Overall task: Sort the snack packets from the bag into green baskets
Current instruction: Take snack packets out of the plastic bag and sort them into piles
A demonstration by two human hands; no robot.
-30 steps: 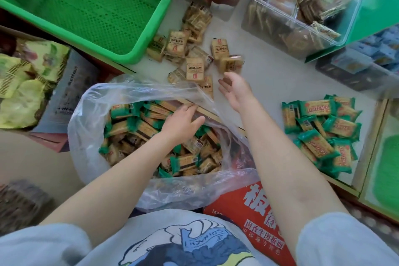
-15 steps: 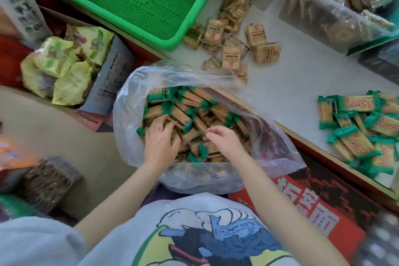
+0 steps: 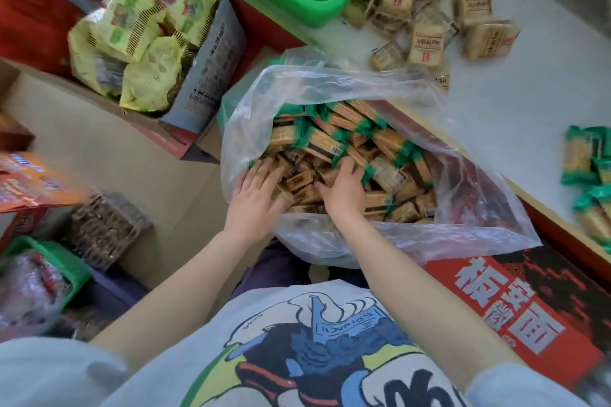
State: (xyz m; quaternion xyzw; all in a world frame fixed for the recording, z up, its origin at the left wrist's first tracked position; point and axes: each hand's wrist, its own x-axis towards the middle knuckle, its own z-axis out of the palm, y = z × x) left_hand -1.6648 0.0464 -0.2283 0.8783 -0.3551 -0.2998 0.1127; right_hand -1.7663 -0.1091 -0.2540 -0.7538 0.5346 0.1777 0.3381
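Note:
A clear plastic bag [image 3: 330, 82] lies open in front of me, full of green-ended snack packets [image 3: 324, 139] and plain brown packets [image 3: 403, 208]. Both hands are inside it. My left hand [image 3: 256, 195] lies with fingers spread over the brown packets at the bag's near left. My right hand [image 3: 344, 188] is beside it, fingers curled down round a few brown packets. A green basket [image 3: 317, 18] stands at the top. Loose brown packets [image 3: 426, 46] lie on the white table by it, and green packets [image 3: 582, 158] are piled at the right edge.
A cardboard box with yellow-green snack bags [image 3: 139, 43] stands at upper left. A red box with white characters [image 3: 512, 307] sits at lower right. On the floor at left are an orange pack [image 3: 26, 182], a brown block pack [image 3: 102, 228] and another green basket [image 3: 49, 258].
My right hand left the table by the brown packets and came down into the bag next to my left hand. Both hands have dug in among the packets. The view tilted down and left.

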